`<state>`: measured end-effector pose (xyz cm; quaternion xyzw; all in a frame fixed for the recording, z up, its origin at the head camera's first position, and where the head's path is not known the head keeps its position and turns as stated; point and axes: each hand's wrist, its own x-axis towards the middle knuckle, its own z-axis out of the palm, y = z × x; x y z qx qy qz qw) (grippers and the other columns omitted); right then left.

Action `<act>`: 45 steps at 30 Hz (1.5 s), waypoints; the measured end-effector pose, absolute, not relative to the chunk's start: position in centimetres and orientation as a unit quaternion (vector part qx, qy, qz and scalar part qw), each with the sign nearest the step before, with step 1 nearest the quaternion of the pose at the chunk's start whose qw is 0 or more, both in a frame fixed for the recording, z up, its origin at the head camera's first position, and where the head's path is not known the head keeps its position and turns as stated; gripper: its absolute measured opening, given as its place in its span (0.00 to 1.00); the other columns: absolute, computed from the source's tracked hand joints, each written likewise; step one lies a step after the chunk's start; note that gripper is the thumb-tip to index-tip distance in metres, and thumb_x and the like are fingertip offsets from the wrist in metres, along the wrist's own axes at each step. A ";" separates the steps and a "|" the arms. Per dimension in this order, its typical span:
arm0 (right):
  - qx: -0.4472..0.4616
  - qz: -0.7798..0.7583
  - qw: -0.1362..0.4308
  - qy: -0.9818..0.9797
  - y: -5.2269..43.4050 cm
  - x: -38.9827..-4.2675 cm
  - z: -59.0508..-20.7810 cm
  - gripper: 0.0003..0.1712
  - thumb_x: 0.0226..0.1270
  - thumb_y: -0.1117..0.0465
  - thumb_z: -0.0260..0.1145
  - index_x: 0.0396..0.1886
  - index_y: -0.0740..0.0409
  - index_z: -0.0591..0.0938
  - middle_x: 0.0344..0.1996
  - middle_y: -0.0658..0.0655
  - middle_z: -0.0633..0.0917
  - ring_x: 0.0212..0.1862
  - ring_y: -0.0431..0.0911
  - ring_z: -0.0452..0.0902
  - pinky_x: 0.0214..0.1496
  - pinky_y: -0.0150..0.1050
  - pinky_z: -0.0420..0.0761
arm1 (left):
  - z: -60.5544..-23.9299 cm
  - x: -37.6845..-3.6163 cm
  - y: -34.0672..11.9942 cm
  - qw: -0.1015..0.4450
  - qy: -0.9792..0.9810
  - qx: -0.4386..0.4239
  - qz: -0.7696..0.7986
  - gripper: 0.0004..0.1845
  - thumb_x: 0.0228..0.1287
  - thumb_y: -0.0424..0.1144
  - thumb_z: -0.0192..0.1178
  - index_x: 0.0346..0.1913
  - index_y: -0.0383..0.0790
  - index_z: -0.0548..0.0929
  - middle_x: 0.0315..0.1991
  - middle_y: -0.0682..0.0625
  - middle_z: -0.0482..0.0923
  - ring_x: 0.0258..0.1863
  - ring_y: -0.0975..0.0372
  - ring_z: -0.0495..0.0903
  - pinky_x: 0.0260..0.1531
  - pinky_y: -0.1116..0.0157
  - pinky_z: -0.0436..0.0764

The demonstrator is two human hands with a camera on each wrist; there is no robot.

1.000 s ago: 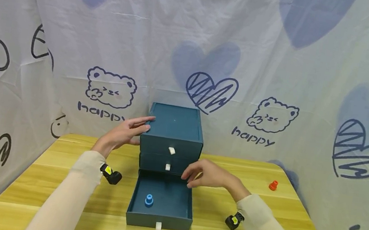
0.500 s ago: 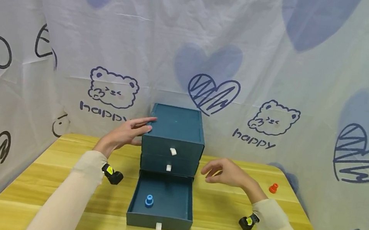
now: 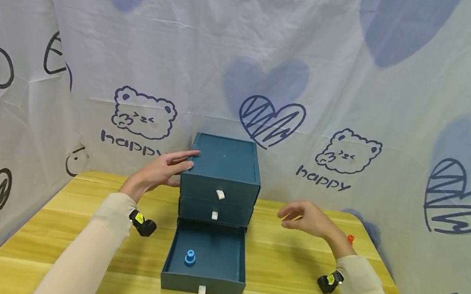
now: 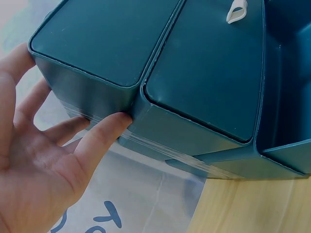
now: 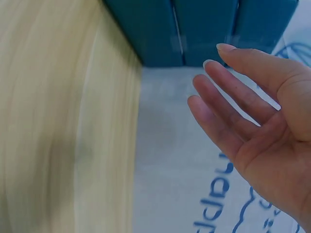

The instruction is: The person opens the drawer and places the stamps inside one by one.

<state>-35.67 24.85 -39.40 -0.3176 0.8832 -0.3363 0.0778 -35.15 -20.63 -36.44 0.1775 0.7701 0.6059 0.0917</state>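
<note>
A dark teal set of stacked drawers (image 3: 226, 158) stands on the table with its bottom drawer (image 3: 221, 252) pulled out. Inside that drawer, toward the left, sits a small blue stepped peg (image 3: 190, 258). My left hand (image 3: 158, 172) rests against the upper left side of the stack, fingers spread, as the left wrist view also shows along the unit's side (image 4: 92, 87). To the right of the stack my right hand (image 3: 308, 218) hovers over the table, holding nothing, its fingers loosely bent. A small red-orange stepped peg (image 3: 350, 239) shows partly behind the right forearm.
The wooden table (image 3: 279, 292) has a cloth (image 3: 162, 58) printed with hearts and bears hung behind it and at both sides. White pull tabs (image 3: 201, 291) stick out from the drawer fronts. The open drawer juts toward the front edge.
My right hand has moved away from the open drawer to the right, and its forearm now partly covers the red-orange peg. The left hand has stayed against the stack.
</note>
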 end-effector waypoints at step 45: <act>-0.049 -0.329 0.021 0.943 41.8 -37.2 -46.1 0.33 0.73 0.68 0.64 0.69 0.83 0.65 0.62 0.87 0.73 0.63 0.78 0.71 0.57 0.61 0.84 | -36.5 -35.2 -20.8 0.088 0.781 0.173 0.594 0.32 0.79 0.53 0.55 0.80 0.55 0.64 0.84 0.44 0.50 0.83 0.43 0.52 0.69 0.35 0.70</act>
